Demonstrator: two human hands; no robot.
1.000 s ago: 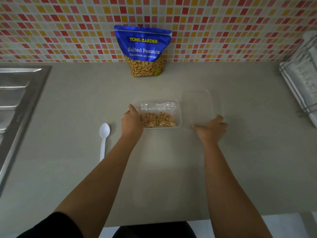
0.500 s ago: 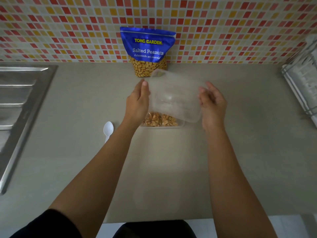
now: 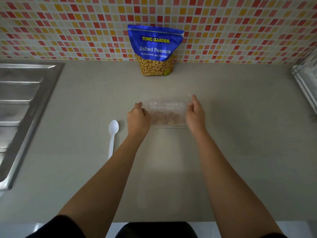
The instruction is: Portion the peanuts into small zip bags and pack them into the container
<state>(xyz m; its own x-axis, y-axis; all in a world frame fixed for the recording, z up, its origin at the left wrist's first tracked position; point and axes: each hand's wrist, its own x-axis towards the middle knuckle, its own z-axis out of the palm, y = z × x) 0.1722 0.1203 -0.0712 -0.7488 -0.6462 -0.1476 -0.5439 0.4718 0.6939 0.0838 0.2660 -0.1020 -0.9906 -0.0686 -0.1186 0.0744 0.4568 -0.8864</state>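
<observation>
A clear plastic container (image 3: 169,125) sits on the grey counter, with small bags of peanuts showing dimly through its translucent lid (image 3: 167,107). My left hand (image 3: 138,117) rests at the lid's left edge, fingers curled on the rim. At the right edge my right hand (image 3: 195,114) has its fingers pressed along the side. A blue bag of salted peanuts (image 3: 155,52) stands upright against the tiled wall behind.
A white plastic spoon (image 3: 112,134) lies on the counter left of my left hand. A steel sink drainboard (image 3: 22,107) fills the far left. A wire rack (image 3: 307,83) sits at the right edge. The counter's front edge (image 3: 154,222) is near my body.
The lid lay beside the container, was lifted in both hands above it, and now lies flat on top of the container with both hands at its ends.
</observation>
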